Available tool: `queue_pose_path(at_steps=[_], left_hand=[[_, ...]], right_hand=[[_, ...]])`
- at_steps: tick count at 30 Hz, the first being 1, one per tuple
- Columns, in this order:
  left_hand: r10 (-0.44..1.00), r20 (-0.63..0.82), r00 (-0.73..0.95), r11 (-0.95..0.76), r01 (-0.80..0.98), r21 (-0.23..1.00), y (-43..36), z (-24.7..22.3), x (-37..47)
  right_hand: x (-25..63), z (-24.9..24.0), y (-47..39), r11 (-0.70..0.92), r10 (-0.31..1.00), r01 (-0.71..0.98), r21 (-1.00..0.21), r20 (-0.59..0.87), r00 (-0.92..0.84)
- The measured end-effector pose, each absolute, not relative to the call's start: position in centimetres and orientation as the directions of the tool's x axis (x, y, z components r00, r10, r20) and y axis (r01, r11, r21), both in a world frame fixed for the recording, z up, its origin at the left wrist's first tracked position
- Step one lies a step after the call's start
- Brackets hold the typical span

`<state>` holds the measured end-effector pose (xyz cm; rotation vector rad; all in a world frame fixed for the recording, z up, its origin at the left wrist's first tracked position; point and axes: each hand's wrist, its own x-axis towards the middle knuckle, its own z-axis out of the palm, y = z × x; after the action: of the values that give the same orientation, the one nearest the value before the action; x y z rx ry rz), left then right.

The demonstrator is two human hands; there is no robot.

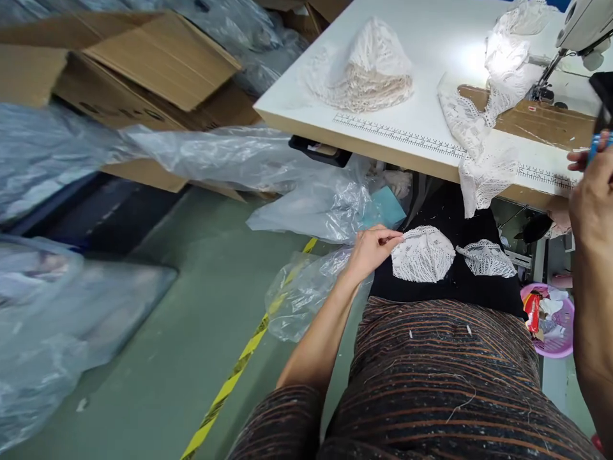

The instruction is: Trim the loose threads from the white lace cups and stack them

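Green floor [191, 306] runs under the workplace, crossed toward 7 o'clock by a yellow-and-black tape line [246, 351], with an open cardboard box [163, 57] among clear plastic sheeting [211, 150] between 10 and 11 o'clock. At 1 o'clock stands a white sewing table [431, 38], ruler marks printed near its front edge, bearing a stack of pale lace cups [378, 70]. Toward 2 o'clock a sewing machine [582, 32] has its needle area beside a length of white lace [507, 83], which trails across the tabletop and hangs over the front edge. Just past 3 o'clock, the person's left hand [376, 246] pinches the left edge of a white lace cup [424, 254] between thumb and fingers. That cup lies on black cloth [431, 292] over the lap, and a smaller-looking lace piece [488, 258] lies on the same cloth to its right. Just before 3 o'clock, at the picture's edge, the right hand [596, 176] is closed around a blue-handled tool [594, 145]; its exact kind cannot be told. Between 3 and 4 o'clock, below the table, a pink plastic basket [567, 326] holds a red wrapper [532, 310] and white scraps [550, 305].
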<state>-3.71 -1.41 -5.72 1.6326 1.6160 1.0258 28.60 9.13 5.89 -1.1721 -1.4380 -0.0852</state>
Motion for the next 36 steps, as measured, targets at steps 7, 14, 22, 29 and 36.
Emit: queue_pose_path(at_steps=[7,14,22,29,36], left_hand=[[0.835,0.547,0.054,-0.445,0.651,0.615,-6.1,-4.6,0.9],[0.788,0.488,0.376,-0.578,0.726,0.374,-8.0,-4.8,3.2],[0.814,0.580,-0.004,-0.349,0.796,0.495,-5.5,-4.2,0.8],[0.832,0.555,-0.022,-0.428,0.611,0.666,-2.1,-2.1,1.5],[0.832,0.555,-0.010,-0.479,0.493,0.726,-0.4,0.0,2.4]], right_hand=[[25.8,5.0,4.3,0.626,0.660,0.232,-0.745,0.664,0.351],[23.9,3.3,1.8,0.462,0.830,0.176,-0.869,0.493,0.260],[23.0,3.1,1.2,0.394,0.874,0.477,-0.786,0.481,0.071],[20.9,0.9,2.3,0.467,0.816,0.585,-0.663,0.578,0.004],[19.9,1.1,2.7,0.433,0.876,0.492,-0.755,0.480,-0.035]])
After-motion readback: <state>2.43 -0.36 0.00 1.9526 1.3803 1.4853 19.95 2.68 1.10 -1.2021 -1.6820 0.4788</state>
